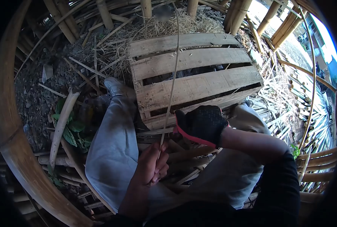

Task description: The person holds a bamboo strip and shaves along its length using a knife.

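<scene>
Nearest to me, in the lower centre of the frame, my bare left hand (153, 162) is closed around one thin bamboo strip (172, 83), which rises from it to the top edge. Just above and to the right, my right hand (202, 126) is clenched in one black glove (204, 119); it covers its own grip, so I cannot tell what it grasps. My two grey trouser legs (113, 140) are spread apart, with one shoe (113, 87) visible left of centre. One thick bamboo pole (9, 128) curves along the left edge. Beyond my hands, in the upper centre, one wooden crate (206, 83) shows four wide slats, and the strip passes before it. Farther, at the top, dry straw (206, 24) lies near several bamboo posts (237, 15).
</scene>
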### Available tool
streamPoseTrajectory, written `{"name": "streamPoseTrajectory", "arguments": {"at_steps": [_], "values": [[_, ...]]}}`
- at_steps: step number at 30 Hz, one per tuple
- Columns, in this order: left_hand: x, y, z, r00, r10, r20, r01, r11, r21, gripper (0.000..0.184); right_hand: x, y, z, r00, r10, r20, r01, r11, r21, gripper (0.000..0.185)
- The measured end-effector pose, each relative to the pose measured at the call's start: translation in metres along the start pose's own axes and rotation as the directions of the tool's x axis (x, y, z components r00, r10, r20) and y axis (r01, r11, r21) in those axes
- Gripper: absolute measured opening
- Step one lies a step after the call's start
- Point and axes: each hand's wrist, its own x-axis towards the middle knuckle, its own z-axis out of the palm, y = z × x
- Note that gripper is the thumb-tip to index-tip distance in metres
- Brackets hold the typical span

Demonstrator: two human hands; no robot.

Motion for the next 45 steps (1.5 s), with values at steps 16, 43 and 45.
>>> {"name": "streamPoseTrajectory", "arguments": {"at_steps": [16,43,45], "values": [[0.001,-0.004,-0.010,0.987,-0.037,0.155,0.096,0.916,-0.390,0.023,0.053,0.046,-0.007,0.985,0.027,-0.173,-0.059,0.982,-0.178,0.046],[0.003,-0.005,-0.018,0.974,0.029,0.226,0.091,0.861,-0.501,0.022,0.037,0.003,-0.002,0.992,-0.049,-0.117,0.029,0.985,-0.168,0.043],[0.002,-0.004,-0.017,0.980,-0.006,0.199,0.098,0.886,-0.453,0.024,0.047,0.013,-0.020,0.996,0.056,-0.067,-0.065,0.989,-0.133,0.042]]}}
